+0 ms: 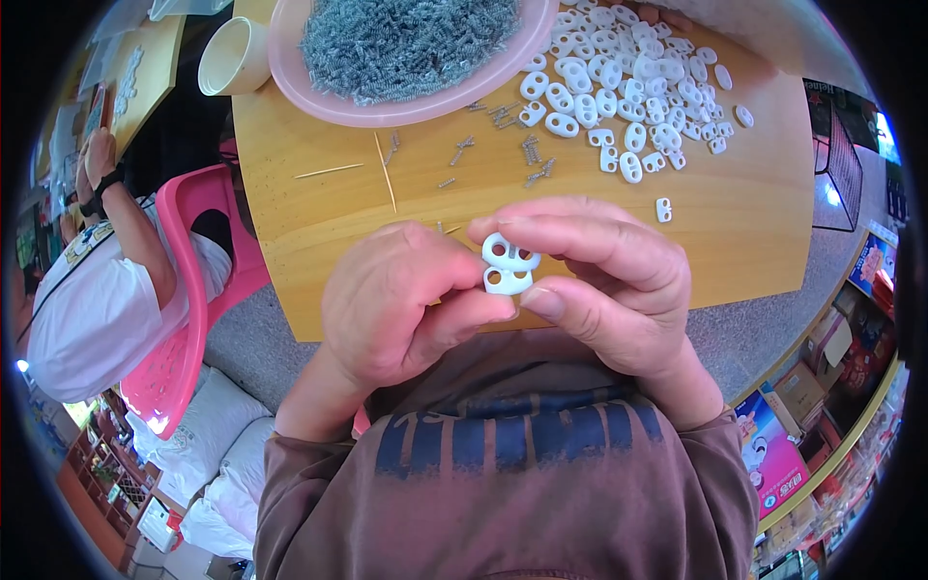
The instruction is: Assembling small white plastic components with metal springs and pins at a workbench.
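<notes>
Between my two hands, above the near edge of the table, is a white plastic two-hole cord lock (508,253). Its oval cap sits against a smaller two-hole piece, and a bit of grey shows between the cap's holes, perhaps a spring. My left hand (382,300) is closed, with thumb and index finger gripping the left side of the pieces. From the other side, my right hand (619,275) pinches them with fingertips on top and the thumb below. Small metal springs (462,150) lie loose beyond my hands. One small two-hole piece (663,210) rests alone at the right.
At the far side stands a pink bowl (387,118) heaped with springs (411,48). A heap of white cord lock parts (633,92) spreads beside it. Two toothpicks (386,174) lie at left. A cream cup (234,58), pink chair (208,242) and another person (116,290) are further left.
</notes>
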